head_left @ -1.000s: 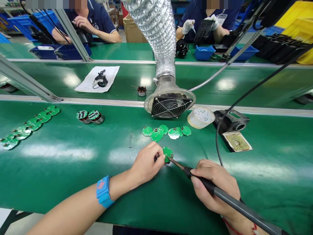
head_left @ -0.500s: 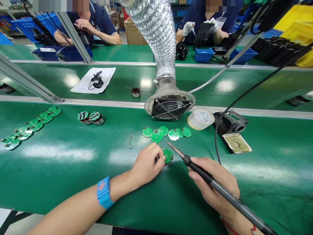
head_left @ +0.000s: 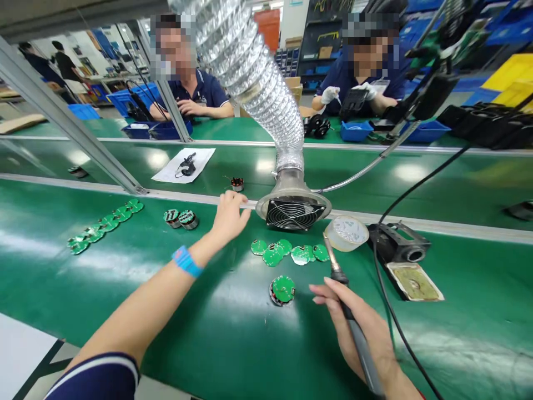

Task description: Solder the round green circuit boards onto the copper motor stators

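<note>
Left hand (head_left: 230,218), empty with fingers apart, near the wire-wound stator (head_left: 237,184); right hand (head_left: 368,329), closed around a soldering iron (head_left: 339,275). Centre: board-topped stator (head_left: 283,290) on the desk (head_left: 233,339), soldering perhaps complete; loose circuit boards (head_left: 272,255) beyond it apparently unfitted.

Bright in here; white light, seemingly from overhead. Glare patches on the green tabletop (head_left: 216,344), broad ones left and lower right, more hot spots along the rear strip (head_left: 458,189). Foil duct (head_left: 250,66) sparkles. One loose board (head_left: 300,255) flares whitish. Shadows faint, soft. Edges stretched wide-angle, metal post (head_left: 70,119) slanting. Far background soft. Pixel blocks cover two heads (head_left: 172,47).
</note>
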Available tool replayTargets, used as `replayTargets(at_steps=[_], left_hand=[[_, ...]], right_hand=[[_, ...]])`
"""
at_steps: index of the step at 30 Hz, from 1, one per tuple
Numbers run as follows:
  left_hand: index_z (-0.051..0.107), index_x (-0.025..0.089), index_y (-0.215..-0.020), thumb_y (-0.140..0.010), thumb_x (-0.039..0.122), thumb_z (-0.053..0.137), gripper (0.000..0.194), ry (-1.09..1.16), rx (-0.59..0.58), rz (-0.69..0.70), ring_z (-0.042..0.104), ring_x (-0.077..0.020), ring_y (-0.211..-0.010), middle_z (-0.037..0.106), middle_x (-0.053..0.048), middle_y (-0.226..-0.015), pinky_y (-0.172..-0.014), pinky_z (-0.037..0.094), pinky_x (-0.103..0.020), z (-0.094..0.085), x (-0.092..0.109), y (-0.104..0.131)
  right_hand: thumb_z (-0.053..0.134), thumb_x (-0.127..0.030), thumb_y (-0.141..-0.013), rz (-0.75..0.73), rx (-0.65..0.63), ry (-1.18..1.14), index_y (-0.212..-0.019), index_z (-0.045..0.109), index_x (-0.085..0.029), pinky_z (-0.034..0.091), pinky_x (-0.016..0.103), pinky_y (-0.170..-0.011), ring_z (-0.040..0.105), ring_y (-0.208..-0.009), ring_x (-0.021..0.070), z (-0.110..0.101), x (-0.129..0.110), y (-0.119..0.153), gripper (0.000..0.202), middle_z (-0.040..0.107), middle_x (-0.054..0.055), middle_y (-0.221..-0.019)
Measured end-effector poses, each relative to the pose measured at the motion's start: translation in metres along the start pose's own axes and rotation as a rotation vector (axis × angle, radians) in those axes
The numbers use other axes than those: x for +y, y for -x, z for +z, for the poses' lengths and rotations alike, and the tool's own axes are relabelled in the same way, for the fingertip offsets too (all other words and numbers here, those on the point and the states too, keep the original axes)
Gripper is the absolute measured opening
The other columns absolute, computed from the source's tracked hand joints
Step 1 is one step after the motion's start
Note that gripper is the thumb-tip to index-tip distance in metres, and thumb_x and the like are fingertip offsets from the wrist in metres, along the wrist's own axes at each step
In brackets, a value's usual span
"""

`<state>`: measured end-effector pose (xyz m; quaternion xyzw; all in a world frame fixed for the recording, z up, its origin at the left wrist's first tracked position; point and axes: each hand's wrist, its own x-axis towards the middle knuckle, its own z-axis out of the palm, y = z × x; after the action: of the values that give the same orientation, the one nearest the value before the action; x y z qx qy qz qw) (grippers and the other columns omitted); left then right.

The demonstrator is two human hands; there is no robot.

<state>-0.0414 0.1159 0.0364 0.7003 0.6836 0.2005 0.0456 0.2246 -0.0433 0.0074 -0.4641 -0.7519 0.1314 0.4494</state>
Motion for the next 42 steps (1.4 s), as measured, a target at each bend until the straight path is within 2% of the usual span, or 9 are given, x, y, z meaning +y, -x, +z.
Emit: replayTargets(at_steps=[5, 12, 19, 24, 27, 30, 33, 35, 42], left_hand=[[0.055, 0.018, -0.129, -0.089, 0.022, 0.056, 0.041, -0.115, 0.03, -0.211, 0.043, -0.0386, -0.126, 0.047, -0.021, -0.138, -0.1, 0.039, -0.049, 0.018, -0.011, -0.068], [0.069, 0.016, -0.112, -0.093, 0.03, 0.046, 0.033, -0.121, -0.05, -0.213, 0.054, -0.0381, -0.113, 0.06, -0.019, -0.113, -0.09, 0.045, -0.047, 0.022, -0.016, -0.081], [0.071, 0.027, -0.105, -0.088, 0.027, 0.056, 0.023, -0.035, -0.241, 0.119, 0.056, -0.0266, -0.115, 0.064, -0.006, -0.117, -0.1, 0.043, -0.041, 0.016, -0.021, -0.001], [0.062, 0.021, -0.11, -0.094, 0.03, 0.046, 0.025, 0.167, -0.022, 0.301, 0.055, -0.0265, -0.11, 0.063, -0.009, -0.112, -0.096, 0.044, -0.044, 0.0, -0.001, 0.077], [0.059, 0.02, -0.078, -0.093, 0.036, 0.05, 0.023, 0.131, -0.225, 0.412, 0.057, -0.0217, -0.08, 0.062, -0.003, -0.08, -0.076, 0.044, -0.037, -0.004, 0.02, 0.12], [0.059, 0.02, -0.075, -0.084, 0.038, 0.065, 0.021, 0.011, -0.388, 0.469, 0.058, -0.0215, -0.074, 0.063, -0.003, -0.077, -0.071, 0.042, -0.036, 0.002, 0.033, 0.149], [0.062, 0.019, -0.08, -0.086, 0.02, 0.058, 0.008, -0.069, -0.38, 0.532, 0.059, -0.0207, -0.073, 0.064, -0.003, -0.078, -0.07, 0.042, -0.034, 0.007, 0.033, 0.158], [0.062, 0.019, -0.08, -0.09, 0.013, 0.048, 0.018, -0.089, -0.318, 0.567, 0.058, -0.0199, -0.071, 0.063, -0.003, -0.077, -0.07, 0.041, -0.034, 0.006, 0.03, 0.155], [0.062, 0.02, -0.083, -0.096, 0.015, 0.043, 0.024, 0.083, -0.278, 0.615, 0.057, -0.0196, -0.077, 0.063, -0.004, -0.081, -0.071, 0.044, -0.032, 0.007, 0.041, 0.135]], right_hand=[[0.05, -0.02, -0.098, -0.109, 0.027, -0.001, -0.124, 0.06, -0.024, 0.065, 0.032, -0.066, 0.077, -0.068, 0.0193, 0.003, 0.005, -0.004, 0.028, 0.081, 0.003, -0.091], [0.049, -0.013, -0.096, -0.144, 0.109, -0.041, -0.129, 0.056, -0.026, 0.062, 0.029, -0.066, 0.074, -0.068, 0.016, -0.007, 0.007, -0.012, 0.037, 0.079, 0.001, -0.09], [0.049, -0.018, -0.097, -0.123, -0.048, -0.037, -0.125, 0.057, -0.023, 0.061, 0.031, -0.069, 0.074, -0.077, 0.0196, 0.003, 0.002, -0.004, 0.029, 0.079, 0.005, -0.093], [0.054, -0.013, -0.087, -0.142, -0.186, -0.005, -0.129, 0.053, -0.022, 0.058, 0.048, -0.094, 0.066, -0.114, 0.0292, 0.024, -0.004, 0.004, 0.044, 0.072, 0.011, -0.118], [0.049, -0.005, -0.079, -0.163, -0.217, -0.006, -0.136, 0.047, -0.019, 0.053, 0.052, -0.101, 0.055, -0.13, 0.0307, 0.037, -0.005, 0.006, 0.058, 0.067, 0.014, -0.128], [0.044, -0.001, -0.079, -0.163, -0.23, 0.024, -0.135, 0.047, -0.018, 0.057, 0.049, -0.095, 0.062, -0.12, 0.0288, 0.046, -0.003, 0.006, 0.059, 0.067, 0.014, -0.128], [0.046, -0.005, -0.085, -0.138, -0.256, 0.032, -0.136, 0.046, -0.02, 0.06, 0.046, -0.089, 0.067, -0.106, 0.027, 0.046, -0.002, 0.005, 0.053, 0.068, 0.015, -0.125], [0.05, -0.008, -0.088, -0.116, -0.248, 0.026, -0.137, 0.045, -0.02, 0.061, 0.045, -0.086, 0.067, -0.102, 0.027, 0.045, -0.002, 0.004, 0.051, 0.069, 0.014, -0.121], [0.057, -0.011, -0.086, -0.084, -0.245, -0.001, -0.138, 0.046, -0.022, 0.061, 0.045, -0.085, 0.067, -0.1, 0.0271, 0.044, 0.001, 0.003, 0.054, 0.069, 0.012, -0.119]])
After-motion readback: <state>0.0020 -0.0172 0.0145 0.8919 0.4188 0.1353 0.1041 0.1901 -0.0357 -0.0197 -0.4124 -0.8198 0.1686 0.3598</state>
